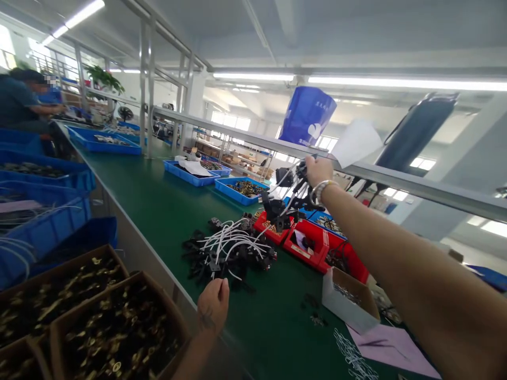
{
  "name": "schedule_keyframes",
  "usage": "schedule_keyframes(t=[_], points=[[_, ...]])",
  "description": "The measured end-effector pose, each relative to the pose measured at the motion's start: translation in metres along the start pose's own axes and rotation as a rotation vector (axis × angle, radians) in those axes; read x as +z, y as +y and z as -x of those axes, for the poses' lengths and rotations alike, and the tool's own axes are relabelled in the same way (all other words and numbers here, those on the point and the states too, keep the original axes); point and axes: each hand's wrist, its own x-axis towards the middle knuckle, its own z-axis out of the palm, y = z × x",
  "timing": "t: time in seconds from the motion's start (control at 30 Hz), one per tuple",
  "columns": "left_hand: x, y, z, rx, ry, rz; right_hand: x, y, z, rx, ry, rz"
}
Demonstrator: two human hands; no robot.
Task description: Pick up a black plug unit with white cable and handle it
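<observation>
Right hand raised above the green table, fingers clamped on a bundle of black parts with white wires, left hand curled loosely, holding nothing, at the table's near edge beside a pile of wired parts, red bins under the bundle, blue trays beyond.

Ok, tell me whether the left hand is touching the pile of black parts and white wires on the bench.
Apart. The head view shows the left hand at the bench edge, with green mat visible between its knuckles and the pile of black parts and white wires.
</observation>
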Motion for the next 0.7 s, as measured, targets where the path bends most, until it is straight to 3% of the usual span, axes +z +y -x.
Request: schedule_keyframes(t=[0.33, 0.7], points=[[0.001, 0.001, -0.001, -0.006, 0.024, 0.012, 0.079, -0.044, 0.055, -0.043, -0.212, -0.097], [0.004, 0.0, 0.0, -0.042, 0.039, 0.037, 0.093, -0.048, 0.053, 0.029, -0.237, 0.004]])
